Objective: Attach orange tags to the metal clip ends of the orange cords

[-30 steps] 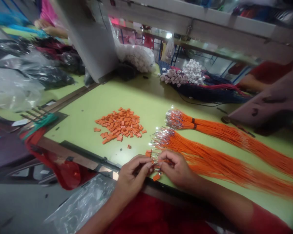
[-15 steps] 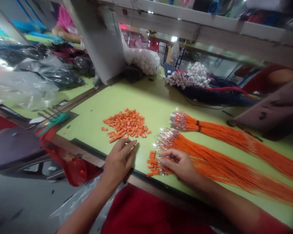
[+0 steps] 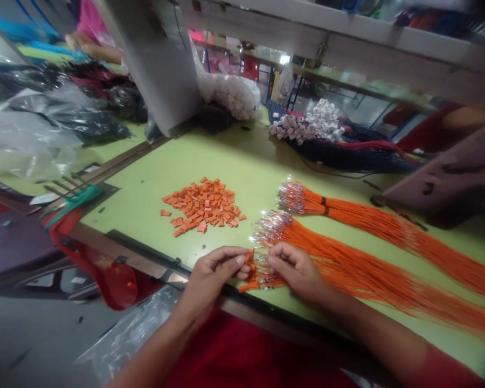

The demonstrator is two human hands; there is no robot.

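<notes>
My left hand [image 3: 216,272] is closed in a pinch at a small orange plastic piece [image 3: 249,257]; its fingertips partly cover the piece. Facing it, my right hand [image 3: 297,269] pinches an orange wire close to its metal-tipped end, which points at my left fingers. Below and between the hands lie several wires capped with orange pieces [image 3: 248,288]. A loose bundle of orange wires [image 3: 331,253] with shiny metal ends runs off to the right. Beyond my left hand, a pile of flat orange pieces [image 3: 204,205] is spread on the green tabletop [image 3: 145,205].
Behind lies a second orange wire bundle [image 3: 347,215], tied with a dark band. Dark cables with white connectors [image 3: 311,124] and a clear bag of white parts [image 3: 238,97] are farther back. A grey post [image 3: 149,59] stands left; a red holder [image 3: 123,283] hangs at the edge.
My left hand has moved right from beside the orange pile to the wire end. My right hand stays at the wires, and the camera view has shifted slightly.
</notes>
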